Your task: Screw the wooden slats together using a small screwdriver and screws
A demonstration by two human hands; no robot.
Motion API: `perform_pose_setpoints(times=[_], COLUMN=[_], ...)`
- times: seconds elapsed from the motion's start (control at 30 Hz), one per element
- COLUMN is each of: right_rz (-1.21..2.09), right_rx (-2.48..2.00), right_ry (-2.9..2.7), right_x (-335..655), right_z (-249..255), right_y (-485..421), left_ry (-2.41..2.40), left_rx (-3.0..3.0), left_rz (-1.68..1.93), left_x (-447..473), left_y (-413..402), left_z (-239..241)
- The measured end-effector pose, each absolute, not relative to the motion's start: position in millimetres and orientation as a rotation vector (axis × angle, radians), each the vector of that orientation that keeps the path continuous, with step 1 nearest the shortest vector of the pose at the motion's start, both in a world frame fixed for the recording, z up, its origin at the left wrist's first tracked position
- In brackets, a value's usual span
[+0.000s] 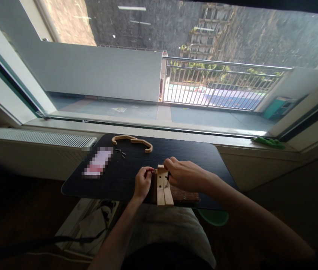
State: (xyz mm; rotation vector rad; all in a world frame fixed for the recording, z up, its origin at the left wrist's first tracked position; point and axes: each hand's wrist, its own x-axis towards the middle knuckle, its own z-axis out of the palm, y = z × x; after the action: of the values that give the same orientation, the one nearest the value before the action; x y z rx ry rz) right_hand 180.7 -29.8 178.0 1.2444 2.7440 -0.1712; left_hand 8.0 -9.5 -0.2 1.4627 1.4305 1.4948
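Note:
Two pale wooden strips [161, 195] with dark round holes lie side by side across a brown wooden block [185, 195] at the table's near edge. My right hand [185, 173] is closed around a screwdriver [167, 182], its dark handle mostly hidden in the fingers. The shaft points down, with its tip at a screw spot on the right strip. My left hand [143, 183] is beside the strips' left edge, thumb and finger pinched together near their far end. What the pinch holds is too small to make out.
Two curved wooden pieces [142, 141] lie at the back of the black table [187, 150]. Several loose screws [123, 153] are near a blurred-out flat item [98, 162] at left. A radiator [38, 138], a window sill and a green cloth [268, 142] surround the table; a green basin [213, 216] is below.

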Motion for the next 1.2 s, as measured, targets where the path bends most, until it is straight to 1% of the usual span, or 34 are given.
perform_pose_setpoints(times=[0.2,0.43,0.6,0.9,1.2], right_rz=[-0.258,-0.171,-0.183,-0.163,-0.203], right_rx=[1.050,1.036,0.963,0.997,1.056], right_ry=[2.796,2.731,2.710,2.727,2.803], right_x=[184.1,176.4,170.9,171.3,175.2], right_z=[178.7,183.5,189.5,184.4,176.5], right_y=[-28.1,-21.7,-21.4,-26.7,-30.8], left_ry=[1.429,1.438,1.435,1.404,1.448], left_rx=[1.512,1.373,1.333,1.670,1.764], left_rz=[1.525,1.522,1.499,1.426,1.327], left_x=[7.5,8.5,7.7,12.7,14.5], left_y=[-7.1,-7.9,-8.8,-10.8,-9.2], left_z=[-6.2,-7.5,-4.3,-0.1,-1.0])
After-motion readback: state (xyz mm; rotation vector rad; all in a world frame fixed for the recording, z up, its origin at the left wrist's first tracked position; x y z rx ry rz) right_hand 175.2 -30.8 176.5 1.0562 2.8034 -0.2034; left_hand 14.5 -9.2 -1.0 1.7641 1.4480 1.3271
